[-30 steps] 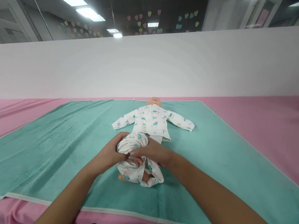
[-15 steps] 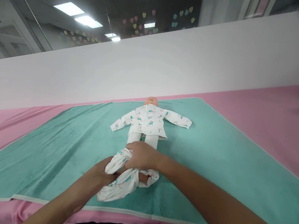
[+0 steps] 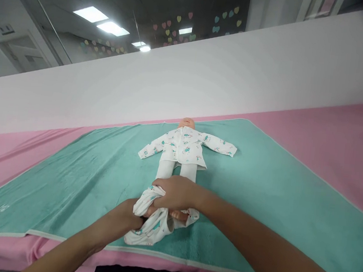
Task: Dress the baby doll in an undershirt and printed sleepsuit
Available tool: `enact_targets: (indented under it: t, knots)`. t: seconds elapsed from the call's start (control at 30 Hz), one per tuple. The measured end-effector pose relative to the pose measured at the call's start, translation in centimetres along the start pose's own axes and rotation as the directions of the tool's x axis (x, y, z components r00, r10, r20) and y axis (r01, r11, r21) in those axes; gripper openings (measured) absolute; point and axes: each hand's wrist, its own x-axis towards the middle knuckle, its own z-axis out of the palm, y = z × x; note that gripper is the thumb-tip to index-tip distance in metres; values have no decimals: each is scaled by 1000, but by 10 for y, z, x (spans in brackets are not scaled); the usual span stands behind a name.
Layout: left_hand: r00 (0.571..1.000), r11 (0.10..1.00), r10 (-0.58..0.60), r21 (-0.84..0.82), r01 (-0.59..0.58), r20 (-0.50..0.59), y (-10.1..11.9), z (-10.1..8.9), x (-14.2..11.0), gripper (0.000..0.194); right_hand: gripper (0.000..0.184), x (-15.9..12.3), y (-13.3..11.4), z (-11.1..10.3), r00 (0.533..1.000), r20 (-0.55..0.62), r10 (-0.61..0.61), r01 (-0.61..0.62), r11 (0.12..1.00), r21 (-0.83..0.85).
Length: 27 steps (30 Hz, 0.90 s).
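the left hand and right hand both grip a bunched white printed garment at the near feet of a baby doll lying face-up on a teal towel.

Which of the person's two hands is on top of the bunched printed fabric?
The right hand closes over the top of the bunched printed fabric; the left hand sits lower, holding the fabric from its left side.

flat teal towel lets a hand pass to the left of the left hand and to the right of the right hand; bunched printed cloth fills the space between them, and a doll's legs block the way just ahead of the right hand.
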Motion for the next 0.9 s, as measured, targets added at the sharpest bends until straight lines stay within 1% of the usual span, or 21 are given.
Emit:
enact_targets:
  t: [0.1,0.17,0.23,0.3,0.37,0.47,0.53,0.63,0.67,0.73,0.83,0.9]
  knots:
    - [1000,998,-23,-60,24,4,-4,-1,7,20,52,-5,6,-11,997,25,-78,71,972,222]
    - [1000,998,-5,-65,3,-26,-3,-3,13,22,55,-5,9,-17,991,61,-118,93,946,310]
    - [997,999,30,-39,-33,-68,0,-7,20,21,59,-4,9,-19,986,83,-145,108,931,349]
    - [988,996,85,10,-85,-128,4,-11,26,20,61,-3,8,-19,985,81,-154,114,924,365]
    - [964,989,146,52,-138,-221,7,-12,33,20,62,-2,8,-18,986,58,-157,124,919,375]
    - [922,981,194,65,-183,-334,7,-6,42,26,62,-1,13,-18,985,32,-167,142,909,391]
    - [915,981,190,40,-188,-357,4,1,46,32,58,0,18,-18,984,33,-173,146,906,398]
    - [933,977,153,-92,-192,-327,-3,9,47,42,50,1,23,-18,986,8,-166,149,906,395]
    - [944,971,147,-139,-194,-295,-5,9,45,45,47,1,24,-18,987,-6,-161,151,909,388]
    - [968,961,160,-193,-198,-196,-8,5,40,54,43,-1,22,-18,987,-38,-154,158,927,340]
    - [979,953,197,-222,-204,-52,-6,-10,32,65,39,-2,18,-20,982,-110,-154,170,973,157]
    - [980,945,200,-267,-190,11,0,-22,29,59,35,-2,17,-21,973,-181,-141,142,990,-10]
